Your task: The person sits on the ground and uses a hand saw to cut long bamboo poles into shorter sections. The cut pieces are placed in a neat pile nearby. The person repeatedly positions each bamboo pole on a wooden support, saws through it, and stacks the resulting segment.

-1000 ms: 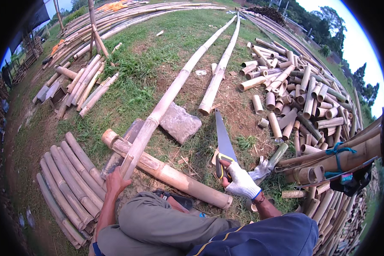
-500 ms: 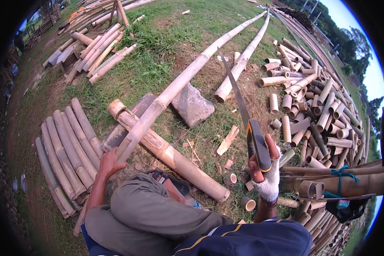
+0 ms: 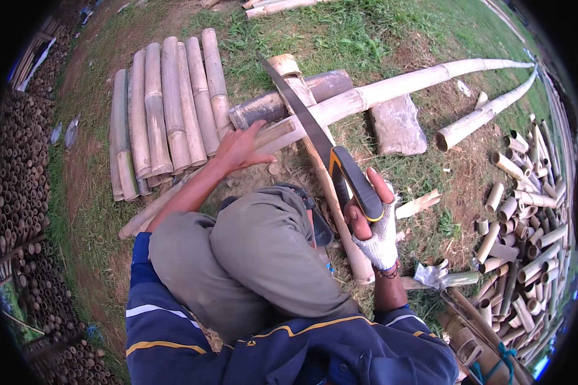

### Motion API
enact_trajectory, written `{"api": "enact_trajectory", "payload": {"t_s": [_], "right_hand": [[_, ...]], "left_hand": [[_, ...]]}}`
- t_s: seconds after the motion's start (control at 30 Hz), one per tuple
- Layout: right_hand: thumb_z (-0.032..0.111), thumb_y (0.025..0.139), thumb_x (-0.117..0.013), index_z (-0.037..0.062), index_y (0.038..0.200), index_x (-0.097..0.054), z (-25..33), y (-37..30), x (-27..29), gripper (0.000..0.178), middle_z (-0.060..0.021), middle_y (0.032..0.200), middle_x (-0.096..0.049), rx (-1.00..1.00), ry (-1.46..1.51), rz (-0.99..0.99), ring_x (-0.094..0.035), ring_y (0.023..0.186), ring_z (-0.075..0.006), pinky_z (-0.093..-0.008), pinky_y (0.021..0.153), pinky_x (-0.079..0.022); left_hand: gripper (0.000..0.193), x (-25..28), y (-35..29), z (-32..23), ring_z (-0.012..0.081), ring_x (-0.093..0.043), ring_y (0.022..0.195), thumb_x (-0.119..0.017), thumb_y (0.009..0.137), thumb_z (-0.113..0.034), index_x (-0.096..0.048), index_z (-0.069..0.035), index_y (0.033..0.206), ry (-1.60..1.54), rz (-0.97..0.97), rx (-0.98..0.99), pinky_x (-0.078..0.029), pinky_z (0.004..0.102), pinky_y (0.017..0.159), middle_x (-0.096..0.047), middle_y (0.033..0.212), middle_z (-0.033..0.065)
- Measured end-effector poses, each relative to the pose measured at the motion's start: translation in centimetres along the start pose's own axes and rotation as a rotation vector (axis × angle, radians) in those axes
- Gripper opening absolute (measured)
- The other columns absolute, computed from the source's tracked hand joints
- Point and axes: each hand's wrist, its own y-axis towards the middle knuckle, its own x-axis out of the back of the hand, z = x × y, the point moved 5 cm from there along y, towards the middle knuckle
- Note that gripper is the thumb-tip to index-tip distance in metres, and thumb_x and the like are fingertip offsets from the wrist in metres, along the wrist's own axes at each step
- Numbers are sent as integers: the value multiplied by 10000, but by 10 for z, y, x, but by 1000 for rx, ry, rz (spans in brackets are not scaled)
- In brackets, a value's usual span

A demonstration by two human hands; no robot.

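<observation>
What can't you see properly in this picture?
All in the head view:
Saw handle: the right hand covers part of it.
Pole: the left hand covers a stretch, and the far end is too small to make out.
Sandal: a trouser leg hides much of it.
Bamboo pile: top pieces hide those underneath.

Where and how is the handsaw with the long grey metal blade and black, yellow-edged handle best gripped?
Probably by its thick black handle, coming from the person's near right side: that end slants toward them, while the thin grey blade points away to the upper left. The white-gloved right hand holds it there.
</observation>
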Motion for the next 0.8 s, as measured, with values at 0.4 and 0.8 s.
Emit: {"api": "enact_trajectory", "payload": {"t_s": [0.4, 0.8], "right_hand": [[-4, 1004, -750, 67, 1667, -445, -49, -6, -27, 734, -37, 1244, -570, -322, 125, 47, -580, 1112, -108, -272, 980, -526], [25, 992, -687, 0, 1508, -506, -101, -47, -14, 547, -40, 1159, -633, -507, 475, 2, -624, 999, -109, -280, 912, -548]], "left_hand": [[1050, -6, 19, -11, 498, -782, 1059, -979, 711, -470, -569, -40, 1576, -11, 35, 48, -624, 546, 988, -800, 1098, 316], [958, -4, 16, -13, 492, -792, 983, -913, 691, -481, -639, 36, 1449, 18, 49, 15, -637, 530, 937, -790, 1018, 337]]}}
